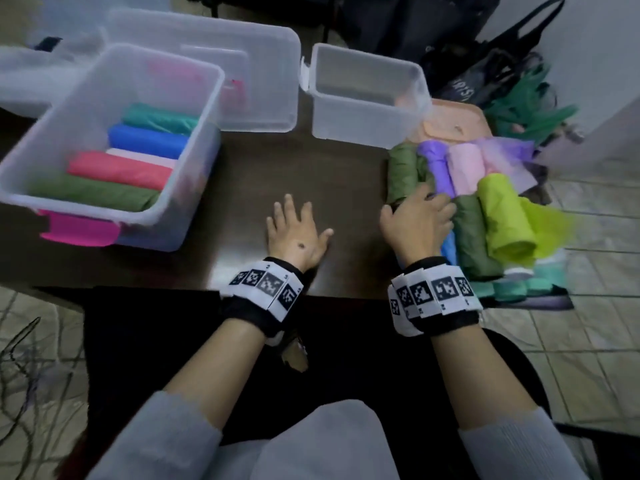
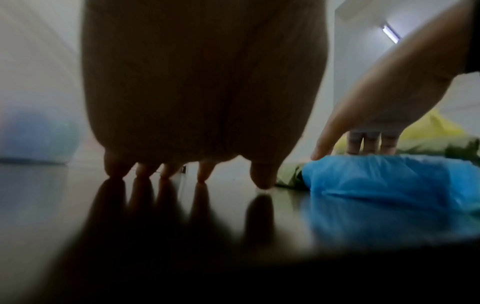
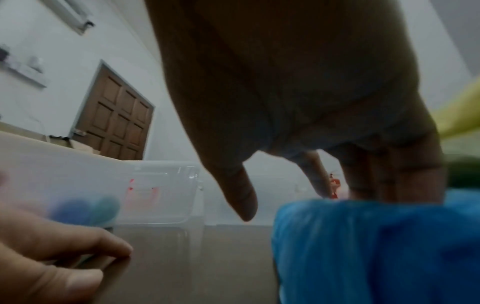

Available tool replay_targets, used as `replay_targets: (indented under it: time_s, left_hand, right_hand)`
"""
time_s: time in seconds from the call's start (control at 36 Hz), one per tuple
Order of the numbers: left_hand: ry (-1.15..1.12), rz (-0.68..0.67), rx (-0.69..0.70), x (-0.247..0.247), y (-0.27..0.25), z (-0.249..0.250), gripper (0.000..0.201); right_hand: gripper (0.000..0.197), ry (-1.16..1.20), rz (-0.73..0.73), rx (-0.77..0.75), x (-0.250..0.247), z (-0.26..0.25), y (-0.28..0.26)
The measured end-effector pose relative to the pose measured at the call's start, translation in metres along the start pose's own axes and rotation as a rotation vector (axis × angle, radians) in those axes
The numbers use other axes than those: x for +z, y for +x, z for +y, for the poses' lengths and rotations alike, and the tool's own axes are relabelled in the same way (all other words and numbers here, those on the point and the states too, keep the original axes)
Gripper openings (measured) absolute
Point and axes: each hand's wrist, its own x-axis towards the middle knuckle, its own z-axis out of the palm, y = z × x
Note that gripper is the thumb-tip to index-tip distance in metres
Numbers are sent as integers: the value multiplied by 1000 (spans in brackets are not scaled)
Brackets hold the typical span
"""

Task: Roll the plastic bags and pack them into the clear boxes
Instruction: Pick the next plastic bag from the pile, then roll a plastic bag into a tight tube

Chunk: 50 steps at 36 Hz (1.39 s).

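Note:
A clear box (image 1: 194,109) at the left holds several rolled bags: teal, blue, white, red and green. An empty clear box (image 1: 420,95) stands at the back centre. A pile of rolled bags (image 1: 485,216) lies at the right table edge, with a blue roll (image 2: 384,185) (image 3: 363,236) nearest me. My left hand (image 1: 298,226) rests flat on the dark table (image 1: 249,174), fingers spread, holding nothing. My right hand (image 1: 419,216) hangs over the pile, fingers straight, tips down behind the blue roll near a dark green roll (image 1: 401,171). No grip shows.
A larger clear box (image 1: 277,64) stands behind the filled one, and a pink lid (image 1: 79,232) lies under its front. A peach lid (image 1: 453,123) and dark bags (image 1: 485,71) sit behind the pile. Tiled floor lies right of the table.

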Motion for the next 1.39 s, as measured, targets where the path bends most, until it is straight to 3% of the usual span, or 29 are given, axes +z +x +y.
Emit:
replay_targets:
  time_s: [0.06, 0.11, 0.33, 0.42, 0.53, 0.69, 0.89, 0.97, 1.06, 1.11, 1.17, 1.19, 1.31, 1.39]
  left_hand:
    - [76, -56, -7, 12, 1, -3, 72]
    - [100, -10, 15, 21, -2, -6, 73]
    - [155, 185, 52, 41, -10, -13, 68]
    - [153, 235, 52, 44, -10, -14, 67]
    - [131, 255, 64, 44, -9, -15, 62]
    - [-7, 341, 43, 45, -12, -16, 60]
    - [-399, 427, 25, 37, -11, -21, 70]
    - [-513, 400, -5, 27, -12, -22, 67]
    - [-489, 310, -47, 10, -6, -26, 62]
    - [-447, 277, -83, -7, 2, -31, 57]
    - [-409, 258, -114, -24, 12, -36, 50]
    - [-397, 250, -128, -33, 17, -38, 48]
    - [-315, 140, -130, -63, 42, -40, 37]
    - [-155, -13, -90, -81, 60, -33, 35]
  right_hand:
    - [61, -31, -93, 71, 3, 14, 3]
    - [67, -55, -182, 101, 7, 23, 4]
    - [58, -106, -260, 44, 19, 20, 1]
    - [55, -109, -283, -52, 28, 9, -12]
    - [50, -203, -200, -251, 43, -7, -24]
    - [49, -282, -162, -579, 52, -33, -8]
    - [52, -287, -180, -775, 55, -62, 14]
    - [57, -243, -260, -806, 53, -64, 21]
    - [65, -7, -306, -759, 40, -62, 25]
    - [50, 194, -149, -696, 30, -59, 26]
    - [30, 262, 22, -664, 24, -56, 30]
    - [24, 265, 39, -659, 23, -55, 33]
    - [22, 132, -176, -642, 26, -52, 34]
    - [22, 42, -219, -610, 32, -49, 30]
